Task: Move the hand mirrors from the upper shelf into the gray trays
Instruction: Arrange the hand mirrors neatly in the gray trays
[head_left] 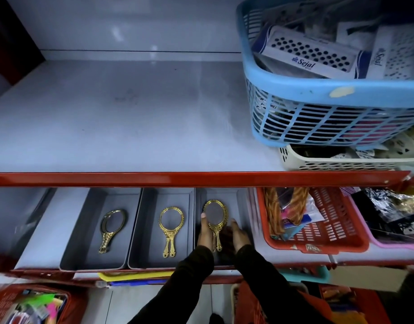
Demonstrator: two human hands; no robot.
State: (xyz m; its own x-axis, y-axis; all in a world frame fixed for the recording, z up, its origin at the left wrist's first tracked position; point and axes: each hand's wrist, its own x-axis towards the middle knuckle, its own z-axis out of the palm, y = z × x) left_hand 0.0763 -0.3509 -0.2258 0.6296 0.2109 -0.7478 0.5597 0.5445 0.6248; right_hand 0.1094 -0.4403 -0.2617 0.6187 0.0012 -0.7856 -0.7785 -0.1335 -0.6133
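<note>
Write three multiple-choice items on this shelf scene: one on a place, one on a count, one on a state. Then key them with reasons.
1. Where is the blue basket?
A. upper shelf, right
B. lower shelf, left
C. on the floor

2. How many gray trays sit under the red shelf edge?
A. one
B. three
C. five

3. What are the hands doing?
A. both empty on the upper shelf
B. flanking gold mirrors in the right tray
C. lifting the red basket

Answers: 1 A, it sits on the upper shelf's right side. 2 B, left tray, middle tray, right tray. 3 B, left hand and right hand flank the mirrors there.

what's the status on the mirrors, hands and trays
Left hand holds gold oval hand mirrors in right gray plastic tray; right hand alongside. Upper white shelf bare of mirrors. Nothing blocking.
</note>
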